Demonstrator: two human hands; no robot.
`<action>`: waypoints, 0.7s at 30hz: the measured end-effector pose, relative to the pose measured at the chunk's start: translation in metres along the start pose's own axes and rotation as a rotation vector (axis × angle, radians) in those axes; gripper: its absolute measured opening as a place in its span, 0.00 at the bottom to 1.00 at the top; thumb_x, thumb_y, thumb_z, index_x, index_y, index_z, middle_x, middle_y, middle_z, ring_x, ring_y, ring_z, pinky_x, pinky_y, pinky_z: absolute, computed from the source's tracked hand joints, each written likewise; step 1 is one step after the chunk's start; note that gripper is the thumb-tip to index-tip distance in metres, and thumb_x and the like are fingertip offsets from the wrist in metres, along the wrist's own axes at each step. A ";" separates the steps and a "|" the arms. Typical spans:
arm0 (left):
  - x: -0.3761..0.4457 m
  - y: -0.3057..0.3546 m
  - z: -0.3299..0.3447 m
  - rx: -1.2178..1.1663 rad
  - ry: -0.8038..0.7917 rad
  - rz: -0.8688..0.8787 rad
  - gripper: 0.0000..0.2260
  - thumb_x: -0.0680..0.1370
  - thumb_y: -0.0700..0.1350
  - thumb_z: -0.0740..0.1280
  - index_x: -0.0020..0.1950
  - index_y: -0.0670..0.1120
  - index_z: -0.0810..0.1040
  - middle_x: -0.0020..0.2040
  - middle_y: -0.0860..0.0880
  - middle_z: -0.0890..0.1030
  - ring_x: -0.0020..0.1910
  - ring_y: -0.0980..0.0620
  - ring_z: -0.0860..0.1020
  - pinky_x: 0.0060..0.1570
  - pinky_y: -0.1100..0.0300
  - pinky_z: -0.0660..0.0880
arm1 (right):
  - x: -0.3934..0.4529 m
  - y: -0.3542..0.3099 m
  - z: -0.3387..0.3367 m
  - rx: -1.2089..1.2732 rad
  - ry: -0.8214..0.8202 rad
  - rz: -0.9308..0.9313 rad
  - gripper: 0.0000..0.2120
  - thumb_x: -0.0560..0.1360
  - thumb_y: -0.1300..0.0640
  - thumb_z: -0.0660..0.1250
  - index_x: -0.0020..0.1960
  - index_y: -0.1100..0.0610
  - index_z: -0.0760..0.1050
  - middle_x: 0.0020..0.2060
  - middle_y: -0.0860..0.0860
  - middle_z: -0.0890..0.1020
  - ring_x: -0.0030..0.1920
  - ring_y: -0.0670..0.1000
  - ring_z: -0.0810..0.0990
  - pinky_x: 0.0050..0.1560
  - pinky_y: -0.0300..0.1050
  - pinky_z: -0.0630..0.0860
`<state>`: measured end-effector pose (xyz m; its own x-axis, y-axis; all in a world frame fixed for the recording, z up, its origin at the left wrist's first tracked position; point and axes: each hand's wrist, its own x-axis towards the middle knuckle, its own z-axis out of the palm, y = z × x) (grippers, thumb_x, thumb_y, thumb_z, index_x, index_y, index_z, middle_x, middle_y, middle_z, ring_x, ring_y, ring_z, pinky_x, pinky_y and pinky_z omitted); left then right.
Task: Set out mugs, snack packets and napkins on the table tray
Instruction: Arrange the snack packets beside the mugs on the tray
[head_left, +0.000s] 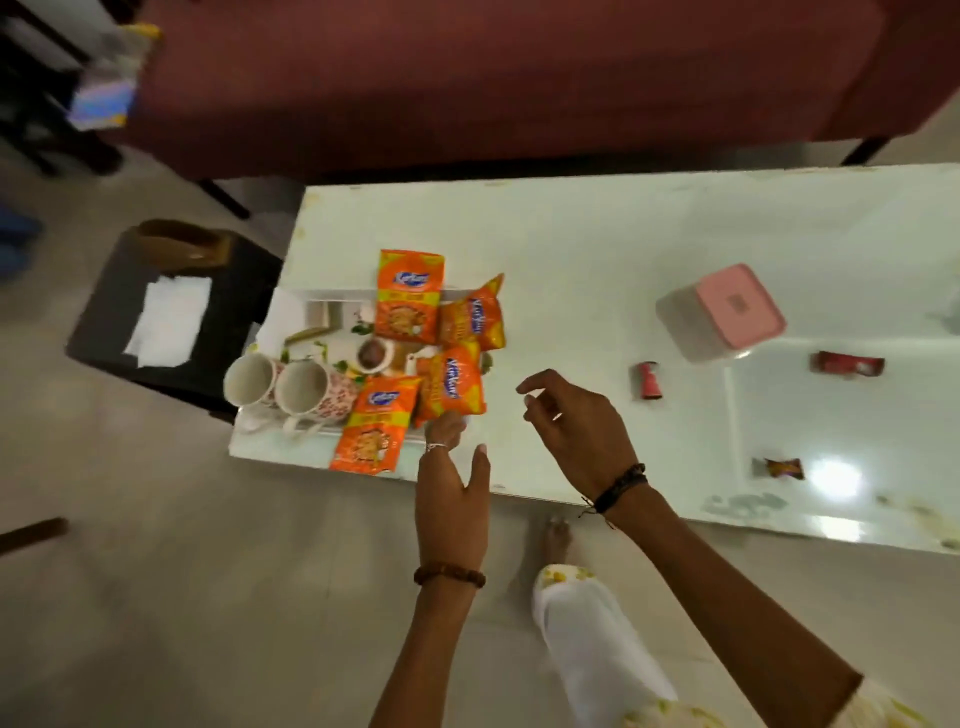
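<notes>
A floral tray (317, 332) sits at the left end of the white table (597, 270). Two floral mugs (304, 391) lie on their sides at its near left. Several orange snack packets (410, 296) are spread over the tray's right half. A white napkin (283, 312) lies at the tray's far left corner. My left hand (452, 493) reaches toward the nearest packets, fingertips touching the edge of one (452, 387), not gripping. My right hand (576, 431) hovers just right of the packets, fingers apart and empty.
White napkins (169, 319) lie on a dark stool (130, 291) left of the table. A pink-lidded box (722, 312), a small red can (648, 380), a red wrapper (847, 362) and a brown wrapper (783, 468) are on the table's right half. A maroon sofa (493, 78) stands behind.
</notes>
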<state>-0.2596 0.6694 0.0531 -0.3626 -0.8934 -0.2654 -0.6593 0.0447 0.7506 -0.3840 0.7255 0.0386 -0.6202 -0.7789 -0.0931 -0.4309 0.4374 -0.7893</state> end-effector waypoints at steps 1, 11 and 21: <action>0.011 -0.011 -0.011 0.023 -0.019 -0.022 0.15 0.77 0.43 0.64 0.62 0.39 0.70 0.64 0.41 0.75 0.62 0.43 0.73 0.60 0.51 0.71 | 0.009 -0.009 0.017 0.006 -0.025 0.010 0.08 0.78 0.56 0.59 0.55 0.53 0.73 0.42 0.53 0.84 0.41 0.54 0.81 0.40 0.45 0.75; 0.174 -0.084 -0.045 0.481 -0.339 0.122 0.22 0.79 0.39 0.55 0.74 0.41 0.57 0.76 0.42 0.55 0.75 0.45 0.54 0.73 0.51 0.56 | 0.104 -0.039 0.158 -0.405 -0.332 -0.026 0.16 0.78 0.65 0.55 0.64 0.61 0.70 0.65 0.59 0.74 0.67 0.59 0.68 0.70 0.52 0.62; 0.202 -0.138 -0.016 0.867 -0.566 0.195 0.26 0.81 0.52 0.49 0.75 0.47 0.41 0.78 0.44 0.44 0.76 0.46 0.42 0.73 0.46 0.42 | 0.116 -0.025 0.187 -0.924 -0.580 0.023 0.20 0.79 0.55 0.55 0.69 0.59 0.61 0.73 0.60 0.61 0.72 0.62 0.58 0.71 0.60 0.57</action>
<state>-0.2317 0.4756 -0.0944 -0.6204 -0.5070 -0.5984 -0.7209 0.6692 0.1803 -0.3226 0.5402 -0.0662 -0.3353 -0.7534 -0.5657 -0.8994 0.4348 -0.0460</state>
